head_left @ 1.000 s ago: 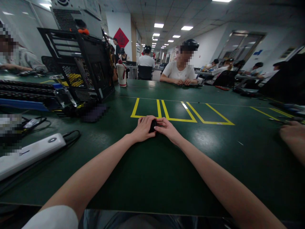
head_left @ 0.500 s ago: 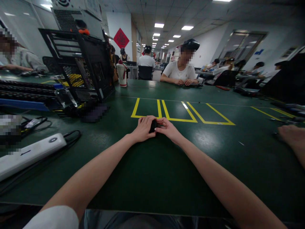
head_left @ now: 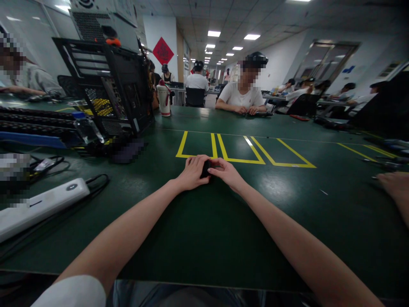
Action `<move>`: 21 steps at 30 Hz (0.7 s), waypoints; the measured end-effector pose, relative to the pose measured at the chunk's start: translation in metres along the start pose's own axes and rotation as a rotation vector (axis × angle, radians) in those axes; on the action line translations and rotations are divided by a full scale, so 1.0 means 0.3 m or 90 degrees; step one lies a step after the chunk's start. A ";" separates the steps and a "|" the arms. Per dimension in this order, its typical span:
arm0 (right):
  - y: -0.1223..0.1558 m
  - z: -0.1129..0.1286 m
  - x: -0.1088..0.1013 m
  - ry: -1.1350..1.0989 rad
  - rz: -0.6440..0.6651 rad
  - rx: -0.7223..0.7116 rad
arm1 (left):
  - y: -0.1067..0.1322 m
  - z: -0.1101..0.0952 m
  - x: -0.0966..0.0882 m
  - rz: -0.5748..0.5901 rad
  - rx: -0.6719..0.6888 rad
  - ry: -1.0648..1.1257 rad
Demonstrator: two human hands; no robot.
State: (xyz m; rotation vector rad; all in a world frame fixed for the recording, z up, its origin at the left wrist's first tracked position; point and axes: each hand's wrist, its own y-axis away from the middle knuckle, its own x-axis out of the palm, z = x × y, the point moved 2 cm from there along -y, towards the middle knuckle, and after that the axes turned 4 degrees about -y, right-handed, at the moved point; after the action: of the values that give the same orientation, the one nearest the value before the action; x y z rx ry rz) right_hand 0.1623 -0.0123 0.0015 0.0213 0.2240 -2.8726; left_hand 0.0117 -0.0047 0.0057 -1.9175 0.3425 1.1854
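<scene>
My left hand [head_left: 192, 172] and my right hand [head_left: 226, 171] meet on the green table [head_left: 198, 230], just short of the yellow tape boxes [head_left: 223, 149]. Between them sits a small black object [head_left: 205, 169], too small to name. Both hands have their fingers curled round it, the left from the left side and the right from the right. Most of the object is hidden by my fingers.
An open black computer case [head_left: 111, 85] stands at the back left, with a white power strip [head_left: 38, 207] and cables nearer. A white bottle [head_left: 164, 101] stands behind. A person in white sits opposite. Another person's hand [head_left: 394, 185] rests at the right edge.
My hands have stayed on the black object. The other person's hand at the right edge has drawn back to the right.
</scene>
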 end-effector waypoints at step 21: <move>0.006 0.001 -0.001 -0.007 -0.003 -0.039 | -0.001 0.002 0.004 -0.007 -0.006 0.011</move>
State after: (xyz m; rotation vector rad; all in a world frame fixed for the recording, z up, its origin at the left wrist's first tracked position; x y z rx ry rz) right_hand 0.1628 -0.0139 0.0017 -0.0055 0.3101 -2.8688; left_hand 0.0121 -0.0038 0.0046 -1.9373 0.3357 1.1658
